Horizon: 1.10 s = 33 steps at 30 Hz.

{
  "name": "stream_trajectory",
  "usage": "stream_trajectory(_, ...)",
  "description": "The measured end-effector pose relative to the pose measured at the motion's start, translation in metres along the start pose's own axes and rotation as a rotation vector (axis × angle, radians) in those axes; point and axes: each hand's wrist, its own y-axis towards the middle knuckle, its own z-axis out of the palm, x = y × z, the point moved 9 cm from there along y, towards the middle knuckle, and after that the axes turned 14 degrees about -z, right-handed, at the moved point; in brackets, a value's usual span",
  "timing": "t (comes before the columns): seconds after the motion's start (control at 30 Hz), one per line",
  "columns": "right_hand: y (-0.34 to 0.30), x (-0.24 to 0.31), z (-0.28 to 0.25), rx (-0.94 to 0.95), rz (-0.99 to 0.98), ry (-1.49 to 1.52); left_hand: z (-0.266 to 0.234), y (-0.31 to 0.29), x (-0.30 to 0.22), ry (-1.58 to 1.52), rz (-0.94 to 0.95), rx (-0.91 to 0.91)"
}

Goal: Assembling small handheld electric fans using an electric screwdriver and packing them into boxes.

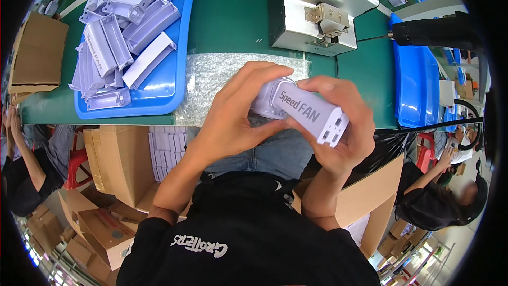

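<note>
Head view: we clamp a pale-lilac, boxy plastic casing (307, 107) between our left hand (228, 110) and right hand (349, 119), near the green tabletop (227, 16)'s front edge; uneven finger pressure could make it slip.

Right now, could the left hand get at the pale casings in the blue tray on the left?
Probably not while occupied: the left hand grips the white device along with the right hand. Otherwise, the way to the pale casings looks free.

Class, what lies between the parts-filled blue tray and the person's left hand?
In the head view, clear bubble wrap lies between tray and left hand.
</note>
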Motion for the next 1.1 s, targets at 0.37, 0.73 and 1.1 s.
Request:
stream_trajectory(0.37, -0.011, -0.019, 0.000, -0.039, 0.166, 0.070, -0.004, 0.002, 0.001, 0.015, -0.030, -0.065)
stream_trajectory(0.73, -0.009, -0.038, -0.001, -0.090, 0.222, 0.316, -0.003, 0.003, -0.010, 0.074, 0.027, -0.124)
stream_trajectory(1.1, -0.004, -0.043, 0.000, -0.020, -0.030, 0.496, 0.004, 0.005, -0.012, 0.113, 0.088, -0.080)
